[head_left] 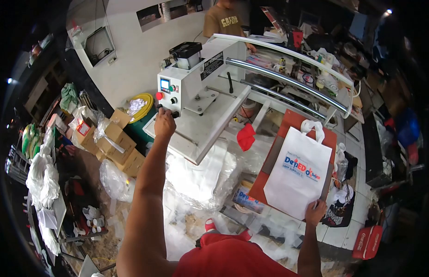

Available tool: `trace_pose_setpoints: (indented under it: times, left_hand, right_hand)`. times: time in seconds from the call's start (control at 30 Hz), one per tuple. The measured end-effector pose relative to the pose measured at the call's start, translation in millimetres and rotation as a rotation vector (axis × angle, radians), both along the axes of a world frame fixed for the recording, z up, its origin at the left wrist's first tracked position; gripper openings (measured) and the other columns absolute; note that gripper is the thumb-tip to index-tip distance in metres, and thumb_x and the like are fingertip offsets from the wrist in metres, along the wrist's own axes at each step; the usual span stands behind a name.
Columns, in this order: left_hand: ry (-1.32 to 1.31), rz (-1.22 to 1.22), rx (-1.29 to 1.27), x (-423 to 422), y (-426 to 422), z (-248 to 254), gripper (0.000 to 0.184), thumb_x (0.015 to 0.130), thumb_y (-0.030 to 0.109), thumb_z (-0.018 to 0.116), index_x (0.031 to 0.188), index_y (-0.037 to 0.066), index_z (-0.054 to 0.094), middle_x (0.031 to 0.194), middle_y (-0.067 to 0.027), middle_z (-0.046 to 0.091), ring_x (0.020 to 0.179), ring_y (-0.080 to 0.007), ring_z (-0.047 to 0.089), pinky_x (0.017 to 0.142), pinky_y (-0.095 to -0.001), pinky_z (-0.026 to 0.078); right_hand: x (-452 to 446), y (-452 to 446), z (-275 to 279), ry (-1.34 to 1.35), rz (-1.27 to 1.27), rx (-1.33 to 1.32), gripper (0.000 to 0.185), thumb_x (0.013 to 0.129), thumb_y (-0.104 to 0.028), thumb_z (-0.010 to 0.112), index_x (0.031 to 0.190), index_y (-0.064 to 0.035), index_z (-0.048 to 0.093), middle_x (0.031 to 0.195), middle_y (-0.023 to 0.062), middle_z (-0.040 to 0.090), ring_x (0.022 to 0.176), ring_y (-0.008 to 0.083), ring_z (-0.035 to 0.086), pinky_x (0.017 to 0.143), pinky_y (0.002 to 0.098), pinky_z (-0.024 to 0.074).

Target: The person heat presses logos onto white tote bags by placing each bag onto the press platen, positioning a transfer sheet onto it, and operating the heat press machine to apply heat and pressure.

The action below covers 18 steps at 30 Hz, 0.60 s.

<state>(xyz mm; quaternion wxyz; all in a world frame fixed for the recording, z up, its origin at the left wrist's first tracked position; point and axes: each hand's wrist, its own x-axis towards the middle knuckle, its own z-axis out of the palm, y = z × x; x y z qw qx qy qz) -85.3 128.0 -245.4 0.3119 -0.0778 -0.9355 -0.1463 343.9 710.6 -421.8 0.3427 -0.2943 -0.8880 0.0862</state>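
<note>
A white heat press machine (pixel 198 87) stands ahead of me, with a small screen and coloured buttons on its front. My left hand (pixel 165 123) is closed around a black handle (pixel 175 114) below those buttons, the hand covering most of it. To the right, a white non-woven bag (pixel 295 171) with loop handles and blue and red print lies flat on a reddish-brown platen (pixel 265 180). My right hand (pixel 315 212) has its fingers closed at the bag's lower right corner. A red cloth (pixel 245 137) hangs beside the platen.
Polished metal rails (pixel 288 81) curve along the machine's right. Plastic-wrapped white stock (pixel 205 173) sits beneath it. Cardboard boxes (pixel 115 143) are stacked at left. Behind the machine stands another person (pixel 223 21). A red Coca-Cola cooler (pixel 367 242) sits at lower right.
</note>
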Motion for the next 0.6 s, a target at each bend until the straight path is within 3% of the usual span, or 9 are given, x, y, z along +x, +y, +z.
trace_pose_setpoints:
  times: [0.17,0.33,0.43,0.6]
  left_hand:
    - [-0.137,0.051,-0.059,3,2,10,0.026,0.09,0.014,0.046,0.102,0.006,0.068,0.116,-0.0184,0.054,0.101,-0.0417,0.058,0.087,-0.0492,0.051]
    - [-0.221,0.08,-0.242,-20,-8,-5,0.033,0.089,0.011,0.046,0.117,0.011,0.065,0.124,-0.0156,0.053,0.111,-0.0408,0.052,0.098,-0.0453,0.046]
    - [-0.258,0.108,-0.262,-17,-3,1,0.034,0.09,0.015,0.048,0.119,0.015,0.066,0.126,-0.0108,0.055,0.119,-0.0379,0.05,0.105,-0.0534,0.038]
    - [-0.346,0.116,-0.427,6,17,27,0.033,0.089,0.017,0.05,0.117,0.015,0.066,0.127,-0.0103,0.057,0.125,-0.0375,0.047,0.113,-0.0574,0.028]
  right_hand:
    - [1,0,1,-0.032,-0.008,-0.017,0.019,0.082,-0.013,0.059,0.097,-0.0016,0.057,0.095,0.0176,0.058,0.093,0.0388,0.054,0.081,0.0511,0.0436]
    - [3,-1,1,-0.01,0.011,-0.074,0.023,0.08,-0.013,0.059,0.099,0.0002,0.057,0.097,0.0197,0.059,0.095,0.0398,0.054,0.083,0.0516,0.0441]
    - [4,2,1,-0.028,0.02,-0.069,0.023,0.082,-0.014,0.058,0.099,0.0005,0.056,0.101,0.0199,0.057,0.098,0.0413,0.053,0.085,0.0525,0.0429]
    - [3,-3,6,0.004,-0.008,-0.06,0.025,0.081,-0.015,0.061,0.101,-0.001,0.056,0.101,0.0178,0.058,0.097,0.0402,0.053,0.084,0.0522,0.0439]
